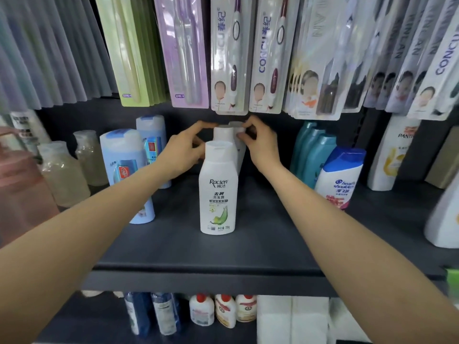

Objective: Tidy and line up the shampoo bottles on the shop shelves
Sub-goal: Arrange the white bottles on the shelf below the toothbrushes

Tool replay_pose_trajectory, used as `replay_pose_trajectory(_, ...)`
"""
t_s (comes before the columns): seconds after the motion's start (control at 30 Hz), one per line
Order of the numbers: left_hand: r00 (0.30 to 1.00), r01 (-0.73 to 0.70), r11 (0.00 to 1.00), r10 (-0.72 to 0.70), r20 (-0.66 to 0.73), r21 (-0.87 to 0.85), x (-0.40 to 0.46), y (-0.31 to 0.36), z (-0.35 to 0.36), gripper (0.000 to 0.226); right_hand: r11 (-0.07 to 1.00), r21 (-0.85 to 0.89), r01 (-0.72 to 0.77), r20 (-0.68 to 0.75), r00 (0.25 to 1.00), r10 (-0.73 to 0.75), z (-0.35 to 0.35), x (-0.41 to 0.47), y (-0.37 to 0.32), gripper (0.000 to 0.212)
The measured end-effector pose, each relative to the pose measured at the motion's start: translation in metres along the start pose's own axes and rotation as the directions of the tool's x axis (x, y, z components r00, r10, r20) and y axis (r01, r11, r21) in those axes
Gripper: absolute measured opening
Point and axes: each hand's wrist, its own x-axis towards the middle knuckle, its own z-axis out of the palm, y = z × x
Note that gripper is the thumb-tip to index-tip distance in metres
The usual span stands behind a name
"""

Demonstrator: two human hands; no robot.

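Here, white bottles point(218, 187) queue on a dark shelf point(223, 254).

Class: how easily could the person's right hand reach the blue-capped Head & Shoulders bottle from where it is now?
Probably easily. The right hand is on the white bottles at the back; the Head & Shoulders bottle stands just to its right, at the front of its row, with nothing between them.

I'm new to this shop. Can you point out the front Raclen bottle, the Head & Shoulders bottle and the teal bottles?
Raclen bottle point(218, 194): head view, front label.
Head & Shoulders bottle point(339, 181): head view, white body.
Teal bottles point(320, 157): head view, nearest bottle's body.
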Motion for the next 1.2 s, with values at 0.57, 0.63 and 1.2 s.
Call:
replay_pose_trajectory(0.57, 1.0, -0.01, 1.0, 0.01, -0.023, -0.023, -0.007, 0.006, -0.001, 0.043, 0.995, -0.093, 0.044, -0.088, 0.995, -0.052, -0.023, -0.031, -0.021, 0.011)
replay_pose_trajectory(0.63, 1.0, -0.002, 0.999, 0.002, -0.011, -0.048, -0.007, 0.007, -0.002, 0.044, 0.994, -0.101, 0.028, -0.076, 0.996, -0.036, -0.032, -0.037, -0.028, 0.014)
replay_pose_trajectory(1.2, 1.0, -0.018, 0.96, 0.018, -0.003, -0.279, -0.053, 0.04, -0.025, 0.012, 0.992, -0.101, -0.069, 0.126, 0.989, 0.082, -0.08, -0.086, -0.1, 0.019)
